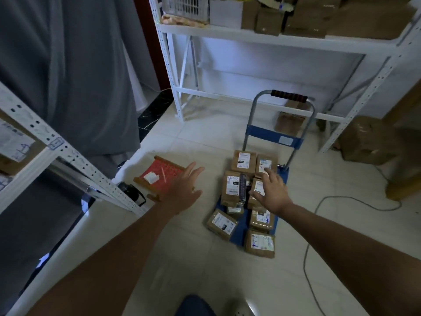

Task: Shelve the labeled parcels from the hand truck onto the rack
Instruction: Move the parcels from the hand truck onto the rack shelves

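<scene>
Both arms reach forward and down. The left hand [184,189] hangs empty, fingers spread, left of the parcels [232,187]. The right hand [272,191], fingers relaxed, hovers over them; contact is unclear. They lie on the hand truck [270,134], before the rack [273,39].

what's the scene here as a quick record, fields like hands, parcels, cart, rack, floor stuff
left hand: open, fingers spread, holds nothing, above the floor
right hand: open, reaching over the parcels, grip not yet closed
parcels: brown, white labels, lying flat on the hand truck
hand truck: blue deck, handle upright
rack: white, boxes on its shelf
floor: red stool, black bottle, cable
</scene>
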Motion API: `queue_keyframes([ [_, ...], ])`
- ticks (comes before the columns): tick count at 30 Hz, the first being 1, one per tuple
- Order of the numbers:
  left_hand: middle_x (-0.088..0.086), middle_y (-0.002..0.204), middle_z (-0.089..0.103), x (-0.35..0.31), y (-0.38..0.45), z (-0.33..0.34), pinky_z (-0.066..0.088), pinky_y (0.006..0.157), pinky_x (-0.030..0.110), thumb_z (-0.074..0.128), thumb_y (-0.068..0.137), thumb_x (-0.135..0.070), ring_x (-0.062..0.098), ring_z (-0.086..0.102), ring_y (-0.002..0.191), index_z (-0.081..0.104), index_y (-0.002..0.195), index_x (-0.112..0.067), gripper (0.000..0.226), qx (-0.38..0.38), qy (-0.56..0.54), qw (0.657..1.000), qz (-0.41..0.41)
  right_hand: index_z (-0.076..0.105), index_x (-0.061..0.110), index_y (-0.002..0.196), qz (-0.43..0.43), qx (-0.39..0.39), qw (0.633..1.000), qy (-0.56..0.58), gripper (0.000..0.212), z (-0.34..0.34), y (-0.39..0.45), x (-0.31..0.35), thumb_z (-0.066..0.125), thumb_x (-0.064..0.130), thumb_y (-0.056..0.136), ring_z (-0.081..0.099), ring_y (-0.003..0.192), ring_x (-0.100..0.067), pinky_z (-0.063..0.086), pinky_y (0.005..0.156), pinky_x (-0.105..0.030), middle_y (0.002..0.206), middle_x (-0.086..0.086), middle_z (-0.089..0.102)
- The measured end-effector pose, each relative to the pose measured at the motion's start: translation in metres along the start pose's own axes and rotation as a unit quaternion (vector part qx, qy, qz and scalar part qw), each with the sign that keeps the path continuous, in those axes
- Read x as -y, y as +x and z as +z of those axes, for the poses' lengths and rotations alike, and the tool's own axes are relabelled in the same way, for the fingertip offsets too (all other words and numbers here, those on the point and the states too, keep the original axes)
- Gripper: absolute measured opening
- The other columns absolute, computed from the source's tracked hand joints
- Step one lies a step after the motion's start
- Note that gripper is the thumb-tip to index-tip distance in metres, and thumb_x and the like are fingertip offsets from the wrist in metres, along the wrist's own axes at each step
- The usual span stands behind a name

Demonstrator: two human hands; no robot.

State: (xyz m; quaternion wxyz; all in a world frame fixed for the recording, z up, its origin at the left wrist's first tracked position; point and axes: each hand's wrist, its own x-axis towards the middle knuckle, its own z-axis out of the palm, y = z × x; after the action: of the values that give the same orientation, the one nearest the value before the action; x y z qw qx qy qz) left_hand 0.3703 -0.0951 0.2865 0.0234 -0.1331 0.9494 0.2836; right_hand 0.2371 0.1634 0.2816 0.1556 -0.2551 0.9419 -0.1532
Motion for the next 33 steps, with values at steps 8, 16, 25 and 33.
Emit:
queue_keyframes([
  [8, -0.002, 0.162, 0.01, 0.012, 0.06, 0.012, 0.033, 0.112, 0.049, 0.058, 0.09, -0.018, 0.022, 0.023, 0.146, 0.03, 0.15, -0.025, 0.067, 0.048, 0.026, 0.998, 0.008, 0.025, 0.022, 0.151, 0.026, 0.02, 0.999, 0.015, 0.071, 0.009, 0.039, -0.01, 0.057, 0.048, 0.093, 0.014, 0.147, -0.033, 0.02, 0.118, -0.053, 0.162, -0.006, 0.014],
  [16, -0.001, 0.162, 0.014, 0.047, 0.152, 0.018, 0.044, 0.101, 0.041, 0.061, 0.088, -0.01, 0.032, 0.053, 0.122, 0.035, 0.149, -0.023, 0.067, 0.103, -0.01, 0.995, 0.002, 0.032, 0.023, 0.147, 0.068, 0.016, 0.997, 0.028, 0.064, 0.015, 0.116, -0.008, 0.057, 0.047, 0.093, 0.016, 0.147, -0.03, 0.022, 0.117, -0.05, 0.161, -0.006, 0.016],
  [25, 0.0, 0.162, 0.014, 0.078, 0.225, 0.067, 0.03, 0.115, 0.041, 0.053, 0.098, -0.024, 0.021, 0.026, 0.145, 0.033, 0.15, -0.02, 0.056, 0.154, -0.029, 0.988, -0.014, 0.029, 0.018, 0.15, 0.137, 0.026, 0.99, 0.034, 0.07, 0.043, 0.179, -0.032, 0.055, 0.049, 0.093, 0.016, 0.147, -0.033, 0.026, 0.116, -0.051, 0.162, -0.007, 0.014],
  [33, 0.006, 0.158, 0.024, 0.097, 0.249, 0.151, 0.031, 0.115, 0.043, 0.049, 0.1, -0.032, 0.022, 0.027, 0.144, 0.03, 0.15, -0.018, 0.055, 0.185, -0.065, 0.976, -0.099, 0.029, 0.022, 0.149, 0.101, 0.051, 0.993, 0.031, 0.067, 0.098, 0.22, -0.072, 0.057, 0.046, 0.093, 0.02, 0.145, -0.031, 0.03, 0.113, -0.054, 0.159, -0.006, 0.02],
])
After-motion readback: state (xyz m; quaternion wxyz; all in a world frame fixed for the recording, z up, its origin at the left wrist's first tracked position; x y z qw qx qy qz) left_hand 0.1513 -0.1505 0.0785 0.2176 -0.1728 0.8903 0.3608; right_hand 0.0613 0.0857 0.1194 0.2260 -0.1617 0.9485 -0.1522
